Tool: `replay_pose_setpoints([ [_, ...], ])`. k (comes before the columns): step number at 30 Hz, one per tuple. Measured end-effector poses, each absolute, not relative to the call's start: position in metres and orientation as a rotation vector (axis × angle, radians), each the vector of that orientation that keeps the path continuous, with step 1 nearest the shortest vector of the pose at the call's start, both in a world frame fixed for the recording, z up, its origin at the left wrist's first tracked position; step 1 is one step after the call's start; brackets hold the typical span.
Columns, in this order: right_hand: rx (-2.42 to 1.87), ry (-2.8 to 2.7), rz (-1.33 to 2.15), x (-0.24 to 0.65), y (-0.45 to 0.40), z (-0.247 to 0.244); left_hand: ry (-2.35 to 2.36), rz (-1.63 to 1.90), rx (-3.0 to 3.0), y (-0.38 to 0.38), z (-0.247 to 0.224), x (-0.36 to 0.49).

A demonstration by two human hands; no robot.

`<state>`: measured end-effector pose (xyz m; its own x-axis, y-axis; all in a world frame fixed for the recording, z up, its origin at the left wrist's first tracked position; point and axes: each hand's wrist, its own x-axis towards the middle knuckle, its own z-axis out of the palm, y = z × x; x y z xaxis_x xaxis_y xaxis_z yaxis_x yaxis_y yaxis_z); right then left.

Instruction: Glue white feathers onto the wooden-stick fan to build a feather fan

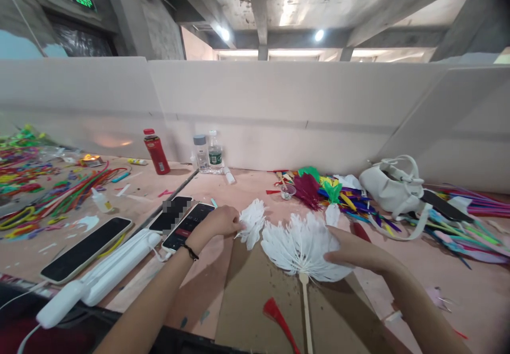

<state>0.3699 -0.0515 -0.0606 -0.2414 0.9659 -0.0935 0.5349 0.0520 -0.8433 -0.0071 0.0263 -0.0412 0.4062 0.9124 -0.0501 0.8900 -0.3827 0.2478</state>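
A white feather fan with a thin wooden handle lies on a brown cardboard sheet. My right hand is at the fan's right edge, its fingers closed on the white feathers there. To the left of the fan, my left hand pinches a small bunch of white feathers; its fingertips are partly hidden behind the feathers. A red feather rests on the cardboard, left of the handle. One loose white feather lies just beyond the fan.
Phones and a long white device lie at left. A red bottle and clear bottles stand at the back. Coloured feathers, a white handbag and a glue bottle surround the work area.
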Motion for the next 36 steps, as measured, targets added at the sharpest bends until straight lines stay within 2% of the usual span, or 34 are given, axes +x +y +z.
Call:
replay_pose_setpoints([
  [7, -1.773, -1.775, 0.615, 0.378, -0.034, -0.08, 1.576, 0.22, 2.337, 0.028, -0.059, -0.008],
  [9, -1.788, -1.748, 0.479, 0.382, -0.03, -0.084, 1.596, 0.316, 2.293, 0.029, -0.058, -0.012],
  [12, -1.734, -1.732, 0.042, 0.382, -0.027, -0.082, 1.608, 0.527, 2.204, 0.03, -0.051, -0.014],
  [14, -1.615, -1.73, -0.106, 0.374, -0.03, -0.076, 1.543, 0.666, 2.131, 0.028, -0.045, -0.008],
  [16, -1.49, -1.734, -0.025, 0.359, -0.037, -0.068, 1.415, 0.74, 2.061, 0.021, -0.04, 0.003],
  [20, -1.287, -1.778, 0.576, 0.318, -0.055, -0.063, 1.126, 0.736, 1.95, -0.007, -0.039, 0.038],
  [22, -1.257, -1.742, 0.765, 0.3, -0.062, -0.066, 0.91, 0.692, 1.732, -0.025, -0.042, 0.057],
  [28, -1.239, -1.47, 1.026, 0.285, -0.072, -0.072, 0.851, 0.591, 1.539, -0.056, -0.057, 0.087],
  [36, -1.248, -1.292, 1.196, 0.297, -0.065, -0.074, 0.94, 0.698, 1.854, -0.064, -0.056, 0.087],
])
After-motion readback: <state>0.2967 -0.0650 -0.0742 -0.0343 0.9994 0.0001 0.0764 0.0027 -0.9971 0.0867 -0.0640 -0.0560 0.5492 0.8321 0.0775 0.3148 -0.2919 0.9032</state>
